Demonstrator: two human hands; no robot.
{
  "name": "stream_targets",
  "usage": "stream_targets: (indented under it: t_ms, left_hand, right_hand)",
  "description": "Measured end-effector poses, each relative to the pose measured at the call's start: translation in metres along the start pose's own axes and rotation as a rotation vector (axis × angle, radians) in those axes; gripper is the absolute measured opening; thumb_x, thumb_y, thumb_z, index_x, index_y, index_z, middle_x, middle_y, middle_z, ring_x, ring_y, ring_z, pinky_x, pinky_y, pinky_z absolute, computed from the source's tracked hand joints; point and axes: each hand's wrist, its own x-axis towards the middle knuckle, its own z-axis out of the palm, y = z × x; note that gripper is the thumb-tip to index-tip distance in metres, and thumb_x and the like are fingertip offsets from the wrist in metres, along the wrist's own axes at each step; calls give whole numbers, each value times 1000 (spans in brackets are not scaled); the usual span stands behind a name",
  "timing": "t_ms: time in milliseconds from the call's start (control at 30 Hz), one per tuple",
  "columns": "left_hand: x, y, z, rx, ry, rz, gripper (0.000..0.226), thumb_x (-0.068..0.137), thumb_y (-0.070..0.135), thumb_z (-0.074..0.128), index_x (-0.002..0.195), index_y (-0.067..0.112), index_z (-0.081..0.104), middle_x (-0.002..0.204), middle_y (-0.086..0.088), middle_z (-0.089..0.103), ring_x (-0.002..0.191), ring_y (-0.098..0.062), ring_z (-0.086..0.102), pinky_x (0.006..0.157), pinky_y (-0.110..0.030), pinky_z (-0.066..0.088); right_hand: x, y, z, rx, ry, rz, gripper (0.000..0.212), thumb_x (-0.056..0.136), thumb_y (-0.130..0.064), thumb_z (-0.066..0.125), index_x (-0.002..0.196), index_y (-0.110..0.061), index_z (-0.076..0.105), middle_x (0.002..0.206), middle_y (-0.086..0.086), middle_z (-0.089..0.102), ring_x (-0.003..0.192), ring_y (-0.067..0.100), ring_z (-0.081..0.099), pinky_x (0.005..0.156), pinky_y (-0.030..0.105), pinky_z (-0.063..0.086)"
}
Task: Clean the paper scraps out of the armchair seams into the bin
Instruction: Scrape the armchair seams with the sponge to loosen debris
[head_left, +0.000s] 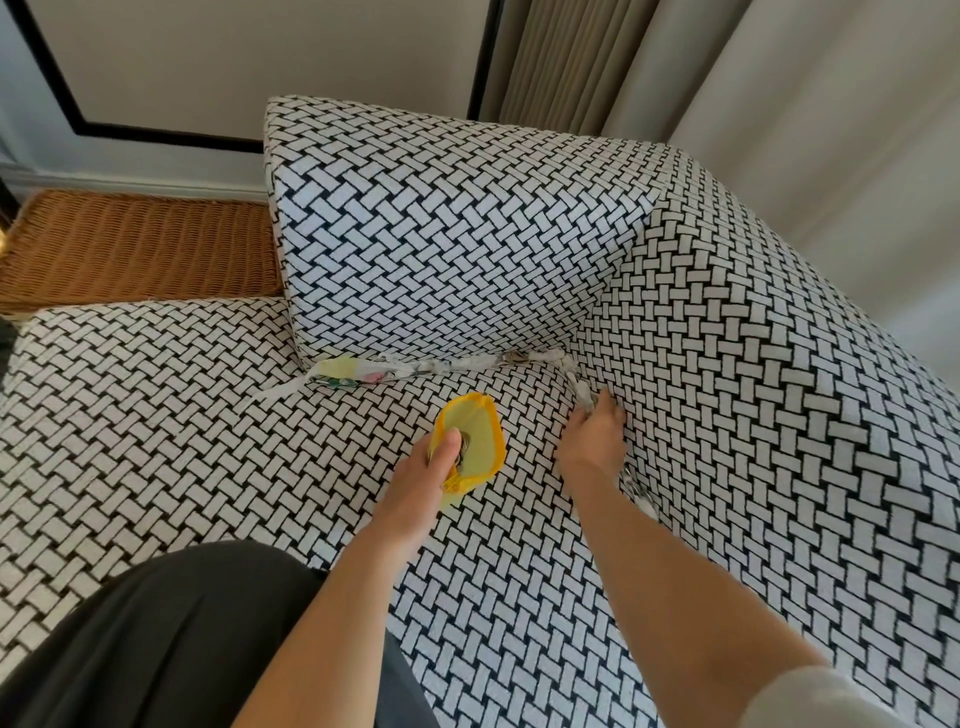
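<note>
Dark clothing (156, 639) below, my left hand (415, 483) grips the bin (480, 441), my right hand (592, 436) pinches wedged scraps (585, 397); yanking could tear them.

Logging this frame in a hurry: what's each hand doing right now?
Left hand: holding the yellow bin, thumb over its rim.
Right hand: pinching paper scraps.

Both bare forearms reach forward. The left hand (426, 470) grips a yellow pouch (480, 441), thumb over its rim; the right hand (595, 439), just beside, pinches paper scraps (586, 401).
</note>
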Motion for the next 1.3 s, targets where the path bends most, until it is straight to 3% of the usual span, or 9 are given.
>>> stream_targets:
  t_ms: [133,367,500,767,867,1000,1100,1200,1300]
  left_hand:
    - [2,-1,0,-24,-8,0,83,74,79,32,137,25,36,127,4,45,116,-12,42,100,-31,29]
    - [10,-9,-2,37,19,20,111,47,100,27,133,33,38,132,3,48,122,-19,45,109,-49,30]
    - [12,-13,-2,58,22,15,108,50,100,25,135,34,37,133,4,47,124,-19,44,109,-50,30]
    - [12,-13,0,78,33,6,101,54,99,25,131,36,40,128,2,51,120,-21,48,106,-51,34]
    - [8,-9,-1,98,31,14,105,52,99,22,131,32,40,125,5,52,118,-19,48,106,-49,34]
    - [8,-9,1,101,31,15,93,60,97,22,129,37,42,125,8,53,119,-18,49,105,-49,35]
    - [12,-16,1,109,41,5,83,62,96,22,123,43,44,124,4,55,117,-20,50,105,-51,35]
    - [17,-22,2,115,48,-13,85,62,96,21,121,40,44,119,-1,55,114,-25,50,103,-52,35]
    - [21,-24,1,84,55,-26,91,58,98,22,129,42,39,127,2,51,120,-23,46,106,-52,31]
  right_hand:
    - [11,0,0,-31,17,72,27,97,-24,43,111,-5,55,100,15,63,73,22,50,57,26,35]
    - [28,3,9,-79,-28,146,29,95,-33,46,103,-9,61,89,12,65,76,27,60,64,32,49]
    - [34,5,9,-64,-55,139,25,95,-31,47,94,-11,63,79,9,62,66,23,57,54,24,40]
    - [-11,0,-10,498,94,81,22,93,-23,51,90,-6,65,64,-3,51,56,11,42,50,22,37]
    - [-49,-20,-35,698,-69,-83,15,91,-22,55,85,-17,67,59,-4,51,47,4,32,43,13,27]
    - [-84,-42,-59,649,-249,-442,17,92,-15,53,88,-22,68,66,-12,62,48,-1,44,46,10,33]
    - [-79,-40,-49,667,-229,-426,20,96,-17,48,93,-21,67,48,-16,47,44,2,35,46,11,29]
    - [-49,-21,-23,754,-65,-69,28,97,-21,41,116,-15,62,71,-15,51,58,-1,36,55,12,32]
    - [-24,-2,-1,343,41,-57,33,96,-15,44,127,-8,50,110,11,55,77,11,50,60,15,38]
